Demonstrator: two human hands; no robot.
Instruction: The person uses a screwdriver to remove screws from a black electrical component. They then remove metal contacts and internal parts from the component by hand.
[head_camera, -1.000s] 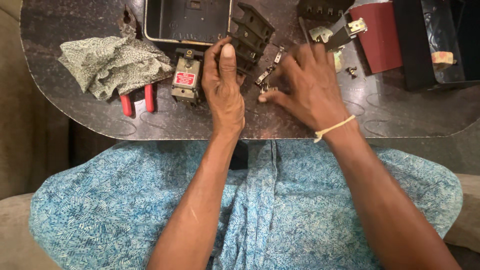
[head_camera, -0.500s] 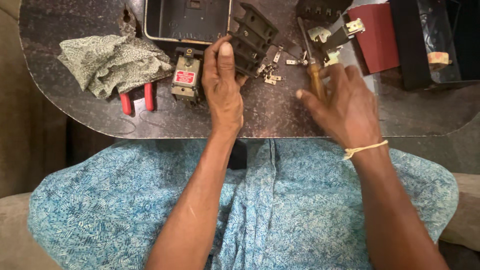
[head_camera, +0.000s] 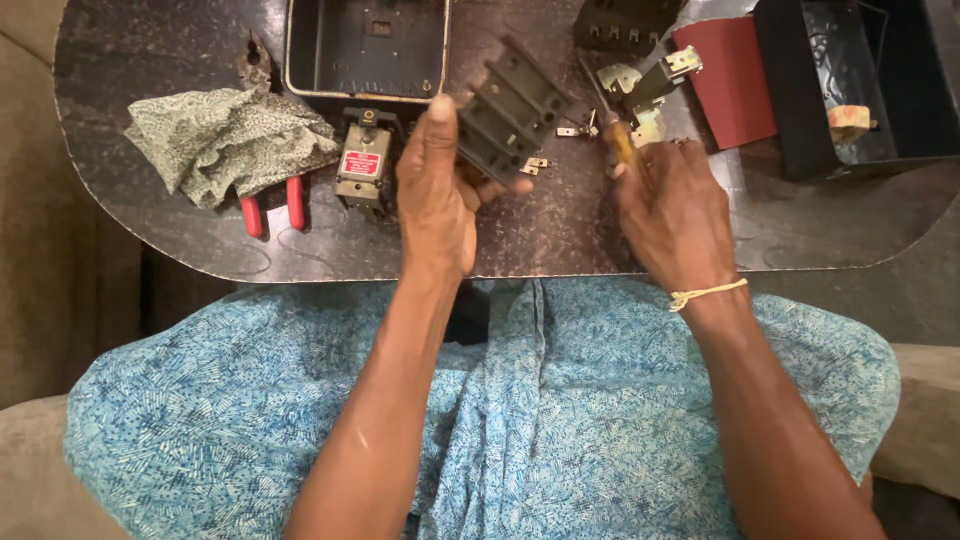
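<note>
My left hand (head_camera: 437, 195) grips a dark ribbed block with metal terminals (head_camera: 515, 110) and holds it tilted just above the dark tabletop (head_camera: 560, 235). In my right hand (head_camera: 668, 215) is a screwdriver with a yellow-brown handle (head_camera: 622, 145); its dark shaft points up and to the left. Small brass parts (head_camera: 537, 163) lie loose on the table between the two hands. A pale string band circles my right wrist.
An open grey metal box (head_camera: 366, 50) stands at the table's far edge, a small switch unit with a red label (head_camera: 364, 162) in front of it. Left lies a patterned cloth (head_camera: 225, 140) over red-handled pliers (head_camera: 270, 212). Right: red lid (head_camera: 730, 85), black tray (head_camera: 860, 85), metal fittings (head_camera: 640, 80).
My right hand drew back from the small parts, took up the screwdriver and now holds it closer to the block. My left hand lifted the ribbed block slightly.
</note>
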